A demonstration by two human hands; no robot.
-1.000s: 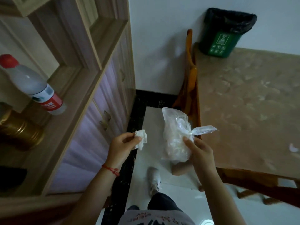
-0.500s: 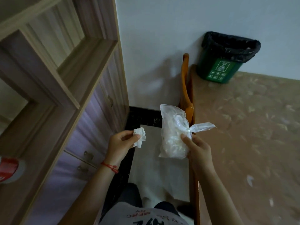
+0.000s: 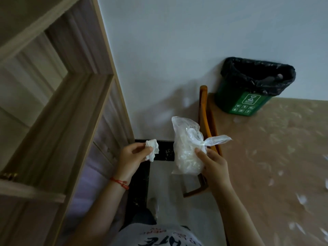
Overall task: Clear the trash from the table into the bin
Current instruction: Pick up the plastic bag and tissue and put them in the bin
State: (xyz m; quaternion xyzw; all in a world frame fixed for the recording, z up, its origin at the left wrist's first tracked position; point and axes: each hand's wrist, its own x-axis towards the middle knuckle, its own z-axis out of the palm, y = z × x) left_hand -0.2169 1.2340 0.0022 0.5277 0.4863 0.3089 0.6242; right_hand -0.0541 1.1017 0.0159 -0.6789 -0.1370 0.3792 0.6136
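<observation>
My left hand (image 3: 132, 158) pinches a crumpled white tissue (image 3: 152, 150) between thumb and fingers. My right hand (image 3: 213, 165) grips a knotted clear plastic bag (image 3: 186, 148) with white stuff inside, held upright in front of me. Both are over the floor gap beside the table. A small green bin (image 3: 245, 102) with a black liner stands on the far left corner of the brown table (image 3: 276, 157), against the white wall, beyond and right of the bag.
A tall wooden shelf unit (image 3: 58, 121) with drawers runs along my left. An orange wooden chair (image 3: 205, 125) is tucked at the table's left edge. Small white scraps (image 3: 301, 199) lie on the tabletop at the right. Pale floor tiles with a black border lie below.
The view has tilted up and moved forward; the bin now looks closer and lower in frame. The bottle on the shelf has left view. Both hands keep their holds.
</observation>
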